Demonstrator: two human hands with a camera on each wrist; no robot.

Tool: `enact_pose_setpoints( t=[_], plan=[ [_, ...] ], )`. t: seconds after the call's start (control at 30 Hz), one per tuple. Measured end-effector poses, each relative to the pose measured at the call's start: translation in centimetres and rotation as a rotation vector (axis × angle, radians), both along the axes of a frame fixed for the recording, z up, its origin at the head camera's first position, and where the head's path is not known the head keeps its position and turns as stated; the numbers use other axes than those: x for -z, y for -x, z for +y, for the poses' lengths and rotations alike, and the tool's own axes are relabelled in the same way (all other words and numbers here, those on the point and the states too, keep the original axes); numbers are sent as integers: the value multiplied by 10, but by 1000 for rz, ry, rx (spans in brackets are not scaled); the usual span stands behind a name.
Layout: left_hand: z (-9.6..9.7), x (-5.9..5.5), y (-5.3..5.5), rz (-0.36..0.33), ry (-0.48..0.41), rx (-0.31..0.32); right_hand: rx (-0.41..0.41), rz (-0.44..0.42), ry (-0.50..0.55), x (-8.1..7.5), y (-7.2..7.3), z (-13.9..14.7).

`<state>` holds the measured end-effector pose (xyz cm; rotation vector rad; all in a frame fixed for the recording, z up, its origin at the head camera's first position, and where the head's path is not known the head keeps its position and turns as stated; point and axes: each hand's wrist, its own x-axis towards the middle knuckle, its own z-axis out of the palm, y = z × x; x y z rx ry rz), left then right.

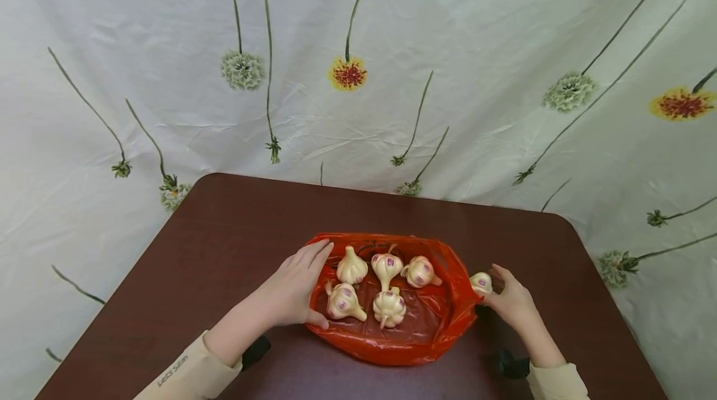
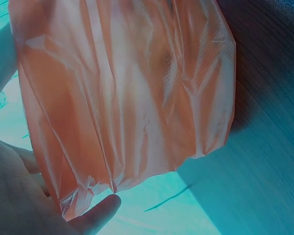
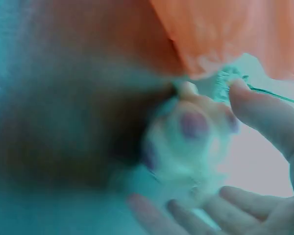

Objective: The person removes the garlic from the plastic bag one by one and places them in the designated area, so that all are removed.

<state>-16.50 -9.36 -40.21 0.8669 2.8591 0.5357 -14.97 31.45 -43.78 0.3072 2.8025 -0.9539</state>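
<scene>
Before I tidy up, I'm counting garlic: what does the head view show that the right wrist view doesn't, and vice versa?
Only the head view: the left hand on the red bag, with five garlic bulbs inside.

Only the right wrist view: a blurred close side of the outside bulb, with several purple patches.

Both: that bulb, the right hand, part of the bag and the patterned cloth.

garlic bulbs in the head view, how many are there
6: five bulbs inside the red bag, three in the far row, two nearer; one bulb outside, by the right hand. More may be hidden by the bag.
</scene>
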Motion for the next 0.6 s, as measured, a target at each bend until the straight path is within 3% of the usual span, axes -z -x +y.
enact_pose_setpoints(
  t=[0.17,0.27,0.47,0.6],
  plan=[
    [0,-1,-1,0,-2,4,6,-62,-36,-27,-1,3],
    [-1,0,-1,12,0,11,0,-43,-71,-50,-3,0],
    [-1,1,0,32,-3,27,-33,193,-42,-92,-10,-34],
    [-1,1,0,35,-7,32,-109,268,43,-102,-10,-73]
  ],
)
